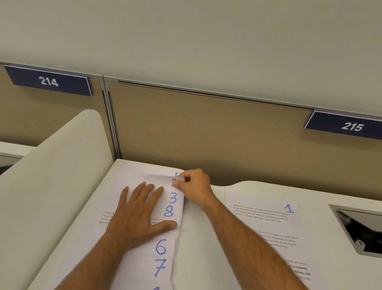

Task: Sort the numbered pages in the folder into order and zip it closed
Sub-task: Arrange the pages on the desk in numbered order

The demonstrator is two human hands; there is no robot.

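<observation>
A fanned row of white pages [165,255] lies on the white desk [198,248], blue handwritten numbers 3, 8, 6, 7 and 4 showing down their right edges. My left hand [140,218] presses flat on the pages beside the 8. My right hand [193,186] pinches the top right corner of a page near the far end of the fan; the number on it is partly hidden. Page 1 [265,210] lies apart to the right, on other printed sheets. No folder is in view.
A tan partition [209,132] with blue signs 214 [48,81] and 215 [351,126] stands behind the desk. A rounded white divider [53,168] rises on the left. A dark rectangular cable opening [368,232] is set in the desk at right.
</observation>
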